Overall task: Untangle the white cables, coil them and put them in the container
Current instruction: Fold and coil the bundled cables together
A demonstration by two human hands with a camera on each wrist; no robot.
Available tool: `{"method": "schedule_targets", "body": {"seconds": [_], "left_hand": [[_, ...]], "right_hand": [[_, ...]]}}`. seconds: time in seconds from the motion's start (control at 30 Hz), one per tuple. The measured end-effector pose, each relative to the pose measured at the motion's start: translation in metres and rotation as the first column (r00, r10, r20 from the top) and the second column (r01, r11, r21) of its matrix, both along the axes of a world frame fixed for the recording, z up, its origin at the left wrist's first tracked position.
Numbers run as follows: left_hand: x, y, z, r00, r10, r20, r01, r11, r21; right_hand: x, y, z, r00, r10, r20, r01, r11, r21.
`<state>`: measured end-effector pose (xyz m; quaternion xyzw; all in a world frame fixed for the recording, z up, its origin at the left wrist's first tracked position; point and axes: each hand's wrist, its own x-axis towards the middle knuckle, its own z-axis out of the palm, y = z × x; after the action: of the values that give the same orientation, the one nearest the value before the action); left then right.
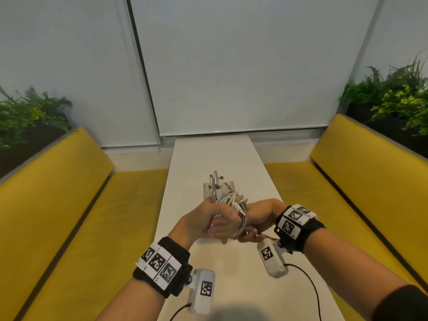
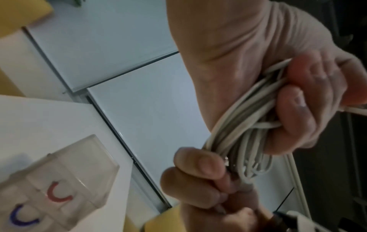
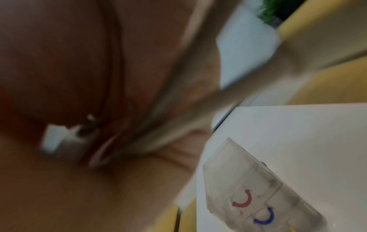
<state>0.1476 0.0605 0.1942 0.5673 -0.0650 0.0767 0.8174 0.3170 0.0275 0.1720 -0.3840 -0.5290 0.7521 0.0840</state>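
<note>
A bundle of white cables point(image 1: 232, 201) is held between both hands above the white table point(image 1: 208, 154). My left hand point(image 1: 215, 222) grips the coiled loops point(image 2: 238, 133) in its fist, and several connector ends point(image 1: 216, 179) stick up beyond it. My right hand point(image 1: 261, 214) meets the bundle from the right, with thumb and fingers point(image 2: 196, 171) pinching the loops at their lower end. The clear plastic container point(image 1: 228, 185) stands on the table just behind the cables; its compartments carry a red mark point(image 2: 57, 194) and a blue one. The right wrist view is blurred, showing a white connector point(image 3: 53, 138) and the container point(image 3: 258, 188).
Yellow benches point(image 1: 58, 205) point(image 1: 361, 181) run along both sides of the narrow table. Green plants point(image 1: 30, 112) point(image 1: 398, 96) stand behind the bench backs. White blinds close off the far end. Black cords hang from the wrist cameras near the table's front.
</note>
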Motion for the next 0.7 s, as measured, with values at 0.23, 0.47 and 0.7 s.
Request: {"method": "schedule_targets", "body": {"seconds": [0.23,0.47,0.7], "left_hand": [[-0.008,-0.006,0.007,0.94,0.077,-0.334,0.014,0.965,0.263],[0.01,-0.018,0.003,0.819,0.105,-0.564,0.33,0.718,0.613],[0.022,-0.02,-0.006,0.696,0.233,-0.679,0.552,0.431,0.713]], "right_hand": [[0.007,-0.009,0.007,0.957,-0.283,-0.064,0.269,0.949,-0.164],[0.0,-0.007,0.016,0.959,-0.224,0.173,0.247,0.961,-0.123],[-0.006,-0.015,0.014,0.963,-0.091,0.252,0.076,0.995,0.071]]}}
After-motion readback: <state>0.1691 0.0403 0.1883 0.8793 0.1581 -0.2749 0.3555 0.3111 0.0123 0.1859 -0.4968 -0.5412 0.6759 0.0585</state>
